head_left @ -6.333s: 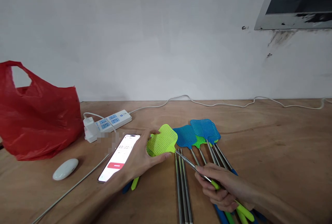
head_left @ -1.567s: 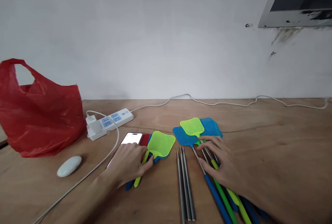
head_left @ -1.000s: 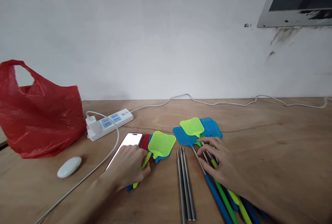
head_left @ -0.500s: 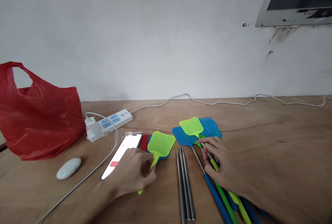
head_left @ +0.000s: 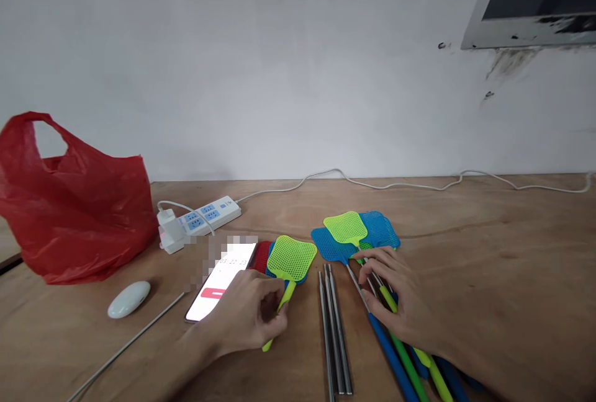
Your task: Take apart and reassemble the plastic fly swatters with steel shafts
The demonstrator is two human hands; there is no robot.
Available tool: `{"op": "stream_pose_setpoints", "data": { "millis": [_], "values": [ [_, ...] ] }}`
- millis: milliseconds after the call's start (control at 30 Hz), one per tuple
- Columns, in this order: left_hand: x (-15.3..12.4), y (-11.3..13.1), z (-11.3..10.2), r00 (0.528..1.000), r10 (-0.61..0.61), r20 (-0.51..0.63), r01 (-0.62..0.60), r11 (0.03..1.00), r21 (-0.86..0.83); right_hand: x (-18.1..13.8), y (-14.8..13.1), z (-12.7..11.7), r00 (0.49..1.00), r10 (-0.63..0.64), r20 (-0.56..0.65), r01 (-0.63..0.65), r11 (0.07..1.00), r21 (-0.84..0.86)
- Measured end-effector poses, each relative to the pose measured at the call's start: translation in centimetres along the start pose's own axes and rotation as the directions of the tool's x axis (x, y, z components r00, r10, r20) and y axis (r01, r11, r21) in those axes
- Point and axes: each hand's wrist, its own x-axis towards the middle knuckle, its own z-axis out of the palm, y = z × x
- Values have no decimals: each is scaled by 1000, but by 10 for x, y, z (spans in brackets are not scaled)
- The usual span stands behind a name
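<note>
bag (head_left: 77,213), red, contents hidden — left hand (head_left: 246,312) pinching lime handle (head_left: 288,293), right hand (head_left: 403,303) loosely open over swatters (head_left: 331,245)

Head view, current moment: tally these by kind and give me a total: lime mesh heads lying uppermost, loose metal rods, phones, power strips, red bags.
Lime mesh heads, one atop each pile: 2
Loose metal rods, side by side between the hands: 3
Phone: 1
Power strip: 1
Red bag: 1
Total: 8
</note>
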Motion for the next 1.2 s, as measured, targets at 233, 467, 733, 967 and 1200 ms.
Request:
{"op": "stream_pose_setpoints", "data": {
  "millis": [233,467,733,967,1200],
  "values": [
    [1,3,3,999,-10,39,10,1000,-3,0,-1,-5,986,-59,158,70,995,-64],
    [0,3,3,999,-8,34,9,1000,-26,-1,-13,-6,940,-122,320,139,990,-31],
    [-1,2,6,998,-24,65,24,1000,1,0,-20,-1,922,-109,372,118,993,-2],
    [-2,1,9,994,-45,98,41,998,44,7,-25,2,906,-81,417,120,990,-69],
    [-1,4,8,985,-89,150,76,993,92,14,-26,15,940,0,341,68,980,-188]
  ]
}}
